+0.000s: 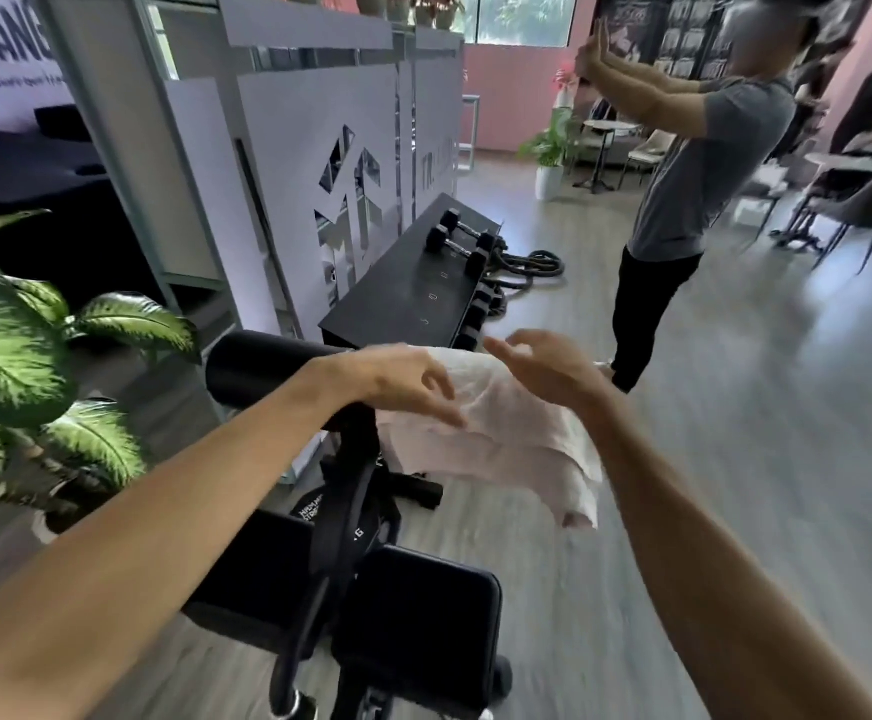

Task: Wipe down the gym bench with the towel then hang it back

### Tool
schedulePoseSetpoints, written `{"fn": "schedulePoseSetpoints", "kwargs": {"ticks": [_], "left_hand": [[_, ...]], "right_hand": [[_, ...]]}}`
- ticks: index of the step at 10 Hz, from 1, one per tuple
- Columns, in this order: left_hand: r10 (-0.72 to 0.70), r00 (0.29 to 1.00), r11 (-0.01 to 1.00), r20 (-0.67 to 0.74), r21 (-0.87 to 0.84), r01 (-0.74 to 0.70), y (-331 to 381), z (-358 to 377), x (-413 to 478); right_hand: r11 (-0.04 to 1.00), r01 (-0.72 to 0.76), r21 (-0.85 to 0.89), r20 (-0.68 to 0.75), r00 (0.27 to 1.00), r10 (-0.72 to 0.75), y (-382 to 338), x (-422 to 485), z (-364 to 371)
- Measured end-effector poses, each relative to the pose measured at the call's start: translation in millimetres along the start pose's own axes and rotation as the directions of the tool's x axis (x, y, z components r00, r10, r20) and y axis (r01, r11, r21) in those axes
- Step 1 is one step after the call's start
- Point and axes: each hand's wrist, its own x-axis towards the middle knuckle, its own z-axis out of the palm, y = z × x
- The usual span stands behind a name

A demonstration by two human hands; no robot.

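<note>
A pale pink towel [517, 439] hangs draped over the right end of the bench's black foam roller [262, 366], its folds falling toward the floor. My left hand [402, 381] hovers over the towel's left part with fingers spread, holding nothing. My right hand [543, 366] is just above the towel's top right, fingers apart, also empty. The black gym bench seat pad [423, 626] lies below, between my forearms, with a black strap [329, 553] hanging down from the roller post.
A leafy plant [18, 356] stands at the left. Beyond the roller is a black dumbbell rack [413, 283] with dumbbells and battle ropes. A person in a grey shirt [693, 189] stands at the right on the wooden floor. Chairs and tables sit far right.
</note>
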Motion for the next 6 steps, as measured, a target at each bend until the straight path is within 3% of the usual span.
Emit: {"fn": "schedulePoseSetpoints", "kwargs": {"ticks": [1, 2, 3, 5, 6], "left_hand": [[-0.012, 0.963, 0.998, -0.270, 0.062, 0.030, 4, 9, 37], [-0.001, 0.976, 0.990, -0.216, 0.134, 0.030, 9, 58, 65], [-0.004, 0.971, 0.998, -0.238, 0.059, 0.018, 8, 89, 71], [0.002, 0.968, 0.999, -0.250, 0.036, 0.007, 4, 89, 72], [-0.047, 0.944, 0.982, -0.328, -0.190, -0.017, 10, 73, 67]], "right_hand": [[0.964, -0.114, -0.239, -0.074, 0.992, 0.099, 7, 8, 56], [0.900, -0.115, -0.421, -0.196, 0.980, 0.033, 15, -3, 85], [0.895, -0.119, -0.429, -0.254, 0.967, 0.006, 18, -3, 90], [0.920, -0.124, -0.372, -0.229, 0.973, 0.039, 20, -5, 91], [0.951, -0.162, -0.263, -0.203, 0.973, 0.110, 12, -1, 77]]}}
